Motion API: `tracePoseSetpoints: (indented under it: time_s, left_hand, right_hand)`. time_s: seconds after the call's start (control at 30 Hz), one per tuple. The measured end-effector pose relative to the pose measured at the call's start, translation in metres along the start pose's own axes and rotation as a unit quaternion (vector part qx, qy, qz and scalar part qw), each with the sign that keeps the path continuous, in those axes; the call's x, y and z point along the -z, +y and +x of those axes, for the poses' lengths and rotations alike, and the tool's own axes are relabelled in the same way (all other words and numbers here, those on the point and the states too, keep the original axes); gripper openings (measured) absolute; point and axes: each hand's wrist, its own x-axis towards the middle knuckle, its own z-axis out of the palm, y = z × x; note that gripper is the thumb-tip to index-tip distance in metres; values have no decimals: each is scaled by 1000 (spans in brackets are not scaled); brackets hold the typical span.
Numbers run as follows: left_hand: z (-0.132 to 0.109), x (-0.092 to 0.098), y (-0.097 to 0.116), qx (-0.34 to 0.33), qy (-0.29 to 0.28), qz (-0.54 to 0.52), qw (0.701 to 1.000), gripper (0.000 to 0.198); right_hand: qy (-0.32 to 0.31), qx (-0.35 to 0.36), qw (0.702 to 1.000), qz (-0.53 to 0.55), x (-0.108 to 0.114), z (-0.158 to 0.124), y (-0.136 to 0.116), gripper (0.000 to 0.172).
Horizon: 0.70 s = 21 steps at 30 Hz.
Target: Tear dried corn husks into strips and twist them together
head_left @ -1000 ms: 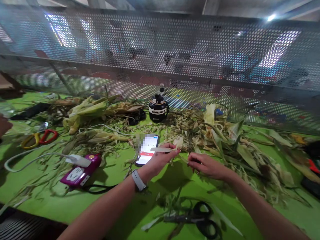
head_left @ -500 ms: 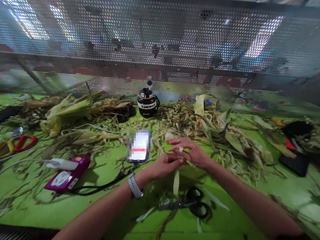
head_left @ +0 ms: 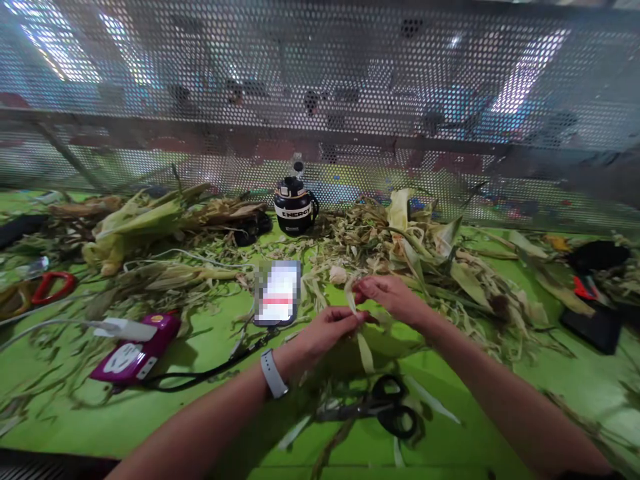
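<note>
A pale strip of corn husk [head_left: 365, 352] is stretched between my hands above the green table. My left hand [head_left: 334, 328], with a light watch band [head_left: 273, 375] on its wrist, pinches the strip near its middle, and the lower end hangs free. The fingers of my right hand [head_left: 393, 298] are closed on the upper part, which curves up beside the fingertips. Just beyond lies a small pale lump [head_left: 338, 275], touching neither hand. Black-handled scissors [head_left: 387, 405] rest on the table below my hands.
Heaps of dried corn husks [head_left: 460, 270] lie right and left. A lit phone [head_left: 279, 293] and a purple power bank [head_left: 131, 350] with cables are left of my hands. A black mug [head_left: 294, 208] stands behind, before a perforated metal screen [head_left: 320, 73]. Red-handled scissors [head_left: 54, 287] lie far left.
My right hand's fingers have drawn in from a spread pose and now close on the strip's upper part. The strip has shifted, with its top end now curving upward. My left hand has barely moved.
</note>
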Motion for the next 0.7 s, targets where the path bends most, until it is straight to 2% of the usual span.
tracePoseSetpoints:
  time_s: [0.13, 0.3, 0.37, 0.47, 0.57, 0.7]
  left_hand:
    - [9, 8, 1, 4, 28, -46, 999, 37]
    - [10, 12, -3, -14, 15, -48, 999, 30]
    - [9, 11, -1, -13, -1, -33, 999, 30]
    - [7, 11, 5, -10, -17, 1, 1000, 33]
    - [6, 12, 11, -17, -14, 25, 999, 32]
    - [7, 13, 11, -20, -11, 38, 999, 36]
  right_hand:
    - [-49, -25, 994, -92, 16, -3, 0, 56]
    - [-110, 3, 992, -62, 13, -2, 2, 44]
    - [-97, 11, 993, -66, 11, -1, 2, 44]
    - [-41, 31, 993, -105, 10, 0, 1, 42]
    - [6, 66, 987, -147, 8, 1, 3, 40]
    - [35, 101, 977, -187, 7, 3, 10, 38]
